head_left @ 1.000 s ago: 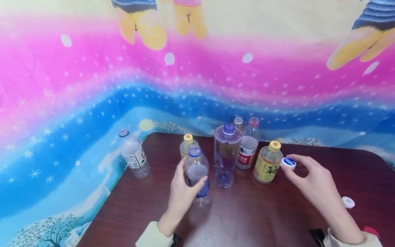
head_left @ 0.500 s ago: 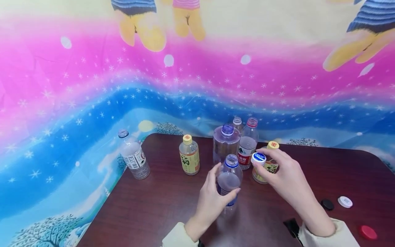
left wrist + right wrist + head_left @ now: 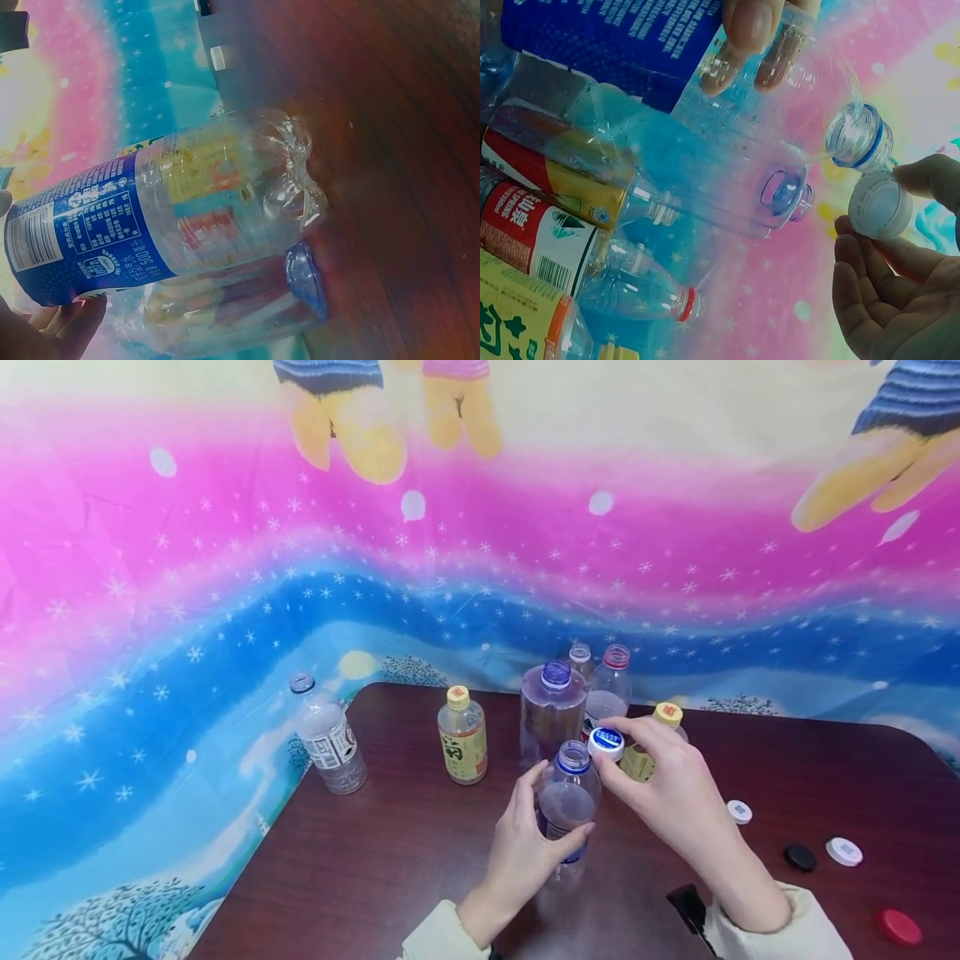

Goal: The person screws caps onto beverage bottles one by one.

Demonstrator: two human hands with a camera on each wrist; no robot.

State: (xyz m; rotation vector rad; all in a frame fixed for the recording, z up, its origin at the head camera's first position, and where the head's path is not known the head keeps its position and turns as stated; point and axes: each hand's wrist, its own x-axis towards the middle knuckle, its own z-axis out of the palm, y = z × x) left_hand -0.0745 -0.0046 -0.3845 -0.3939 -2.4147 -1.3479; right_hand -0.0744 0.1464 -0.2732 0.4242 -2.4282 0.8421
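Note:
My left hand (image 3: pixel 521 852) grips a clear plastic bottle (image 3: pixel 567 806) with a blue label (image 3: pixel 82 232) around its body. The bottle's mouth is uncapped, with a blue ring (image 3: pixel 870 146) at the neck. Between thumb and fingers my right hand (image 3: pixel 678 793) pinches a white bottle cap (image 3: pixel 606 744) with a blue printed top. In the head view the cap sits just right of the bottle's mouth; in the right wrist view its hollow underside faces the camera, close to the neck. Behind the bottle stands a large purple-tinted bottle (image 3: pixel 553 706), also uncapped.
Yellow-capped bottles (image 3: pixel 462 743) stand left and right of the middle. An uncapped bottle (image 3: pixel 328 747) is at the left edge, and a red-ringed bottle (image 3: pixel 613 681) at the back. Loose white (image 3: pixel 844 852), black (image 3: pixel 800 857) and red caps (image 3: pixel 900 927) lie on the table's right.
The left hand has carried the blue-labelled bottle right, away from the left yellow-capped bottle. My right hand has brought the cap left, up beside the bottle's mouth.

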